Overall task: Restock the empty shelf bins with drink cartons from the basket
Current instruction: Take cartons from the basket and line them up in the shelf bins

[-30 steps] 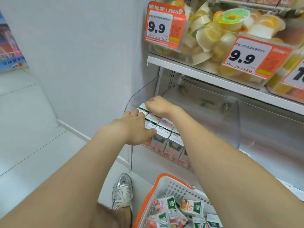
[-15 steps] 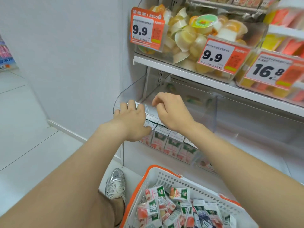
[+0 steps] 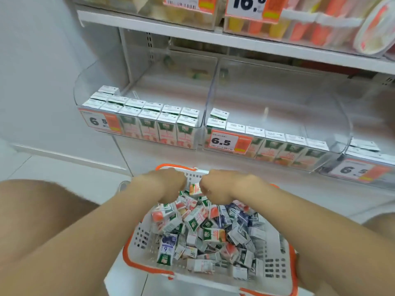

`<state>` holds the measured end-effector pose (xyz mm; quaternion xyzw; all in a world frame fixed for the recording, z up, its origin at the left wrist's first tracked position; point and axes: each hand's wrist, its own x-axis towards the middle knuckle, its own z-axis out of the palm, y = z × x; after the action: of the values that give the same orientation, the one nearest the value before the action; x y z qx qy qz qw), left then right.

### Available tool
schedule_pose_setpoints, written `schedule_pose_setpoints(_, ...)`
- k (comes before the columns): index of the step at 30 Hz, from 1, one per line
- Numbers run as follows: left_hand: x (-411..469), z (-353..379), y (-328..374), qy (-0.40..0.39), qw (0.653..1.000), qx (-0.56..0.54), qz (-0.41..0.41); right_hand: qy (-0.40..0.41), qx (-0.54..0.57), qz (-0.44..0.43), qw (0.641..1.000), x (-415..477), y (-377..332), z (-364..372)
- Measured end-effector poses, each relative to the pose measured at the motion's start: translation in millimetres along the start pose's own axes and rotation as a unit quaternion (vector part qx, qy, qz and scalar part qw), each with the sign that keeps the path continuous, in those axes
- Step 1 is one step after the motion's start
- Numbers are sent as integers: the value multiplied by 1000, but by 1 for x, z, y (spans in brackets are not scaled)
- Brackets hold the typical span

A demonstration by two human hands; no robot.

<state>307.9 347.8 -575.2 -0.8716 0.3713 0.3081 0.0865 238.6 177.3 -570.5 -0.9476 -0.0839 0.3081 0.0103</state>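
Observation:
A white basket with an orange rim (image 3: 136, 238) sits below me, heaped with several small drink cartons (image 3: 205, 229). My left hand (image 3: 168, 184) and my right hand (image 3: 218, 186) hang side by side over the basket's far end. Their fingers curl down into the pile and are hidden. An orange carton (image 3: 195, 189) stands between the two hands; I cannot tell whether either hand holds it. On the shelf, the left clear bin (image 3: 85, 82) holds rows of green-and-pink cartons (image 3: 166, 124). The middle bin (image 3: 320, 103) has one front row of orange cartons (image 3: 277, 150).
A third bin (image 3: 363, 163) at the right edge holds a few cartons. Price tags reading 6.5 (image 3: 226, 142) hang on the bin fronts. The upper shelf (image 3: 213, 37) carries jelly cups. A white wall and floor tiles lie to the left. My knees flank the basket.
Both hands have left the left bin and come down to the basket. My view has swung down and to the right, so the middle and right bins now show.

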Motion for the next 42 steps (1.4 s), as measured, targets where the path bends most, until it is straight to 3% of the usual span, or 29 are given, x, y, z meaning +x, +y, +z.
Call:
schedule_pose_setpoints(7,38,94,14,-71,997,-21,-37,-15,-7,55,998,36,39,48)
schedule_pose_setpoints(11,41,112,8,-179,983,-20,-35,-50,1,71,996,51,48,92)
schedule_pose_setpoints(15,36,125,11,-227,974,8,-11,-94,-73,81,990,73,29,136)
schedule_pose_setpoints(22,40,143,10,-155,986,-53,8,-87,-79,122,986,94,16,156)
schedule_pose_setpoints(30,42,149,7,-142,989,-25,36,-55,98,88,990,97,19,151)
schedule_pose_setpoints(35,40,132,-1,-167,984,-58,-11,-6,48,90,995,96,28,163)
schedule_pose_setpoints(42,34,109,-4,-93,985,-145,-28,61,-8,60,996,88,40,160)
